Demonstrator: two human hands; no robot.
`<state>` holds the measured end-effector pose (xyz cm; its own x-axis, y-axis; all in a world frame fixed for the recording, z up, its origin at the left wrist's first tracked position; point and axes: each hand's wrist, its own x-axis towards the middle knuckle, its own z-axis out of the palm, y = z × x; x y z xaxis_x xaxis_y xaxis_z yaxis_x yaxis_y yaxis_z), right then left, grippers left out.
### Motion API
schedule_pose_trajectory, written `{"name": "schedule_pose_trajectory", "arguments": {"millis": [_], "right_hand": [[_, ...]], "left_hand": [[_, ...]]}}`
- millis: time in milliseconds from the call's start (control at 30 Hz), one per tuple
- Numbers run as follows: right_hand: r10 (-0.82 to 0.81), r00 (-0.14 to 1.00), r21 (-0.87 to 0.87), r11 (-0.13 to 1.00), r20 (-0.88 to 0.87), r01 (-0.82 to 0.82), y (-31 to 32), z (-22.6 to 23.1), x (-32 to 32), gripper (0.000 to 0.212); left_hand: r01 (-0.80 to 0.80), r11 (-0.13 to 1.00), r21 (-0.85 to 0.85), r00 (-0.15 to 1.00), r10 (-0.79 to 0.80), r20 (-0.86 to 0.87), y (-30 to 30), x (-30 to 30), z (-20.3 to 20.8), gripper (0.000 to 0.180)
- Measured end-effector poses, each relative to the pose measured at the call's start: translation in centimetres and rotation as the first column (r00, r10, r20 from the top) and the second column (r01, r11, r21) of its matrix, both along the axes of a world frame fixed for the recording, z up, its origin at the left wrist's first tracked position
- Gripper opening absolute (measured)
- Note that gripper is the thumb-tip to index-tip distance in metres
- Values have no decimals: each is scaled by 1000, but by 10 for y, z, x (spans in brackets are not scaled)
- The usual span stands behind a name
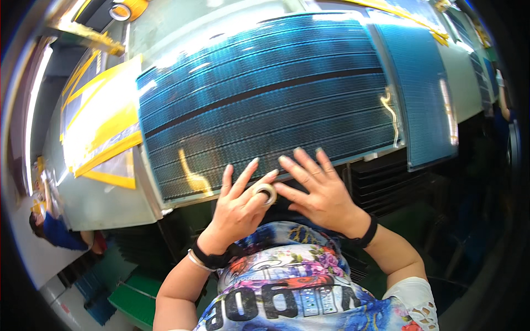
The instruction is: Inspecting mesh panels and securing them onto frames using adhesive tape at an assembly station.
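A large blue, shiny panel of thin ribbed strips point(265, 116) lies across the table in front of me, crossed by a dark band. At its near edge is my left hand point(234, 207), with fingers extended and a small roll of tape point(272, 191) hooked at its thumb and index finger. Close beside it, my right hand point(320, 196) is spread flat over the near edge, with nothing visible in it. Its fingertips reach the panel's edge; whether they touch it I cannot tell. Both wrists wear black bands.
Another blue panel point(419, 88) lies to the right and overhangs the table's near edge. Yellow-taped sheets point(105, 121) lie left. A yellow-orange tape roll point(130, 9) sits at far left. A person in blue point(58, 231) is at the left; a green container point(138, 300) stands below the table.
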<state>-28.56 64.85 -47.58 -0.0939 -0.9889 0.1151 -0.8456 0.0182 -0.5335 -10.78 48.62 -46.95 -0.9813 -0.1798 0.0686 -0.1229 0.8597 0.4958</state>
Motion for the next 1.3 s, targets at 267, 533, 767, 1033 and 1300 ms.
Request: {"name": "schedule_pose_trajectory", "arguments": {"millis": [267,533,767,1033,1300], "right_hand": [[-474,849,4,873,-232,488,69,-1,-84,68],[-523,782,25,826,-339,564,118,-11,-124,69],[-586,808,-152,805,-56,573,130,-16,-134,53],[-562,827,-233,806,-14,544,137,-17,-137,39],[-541,825,-128,840,-159,527,137,-13,-135,45]], "left_hand": [[-26,996,84,999,23,40,-3,-5,11,23],[-96,995,40,995,95,33,0,-9,10,22],[-144,989,37,990,144,9,4,-14,13,21],[54,997,64,997,-57,42,17,-87,26,25],[359,918,168,920,-378,100,57,-159,19,40]]}}
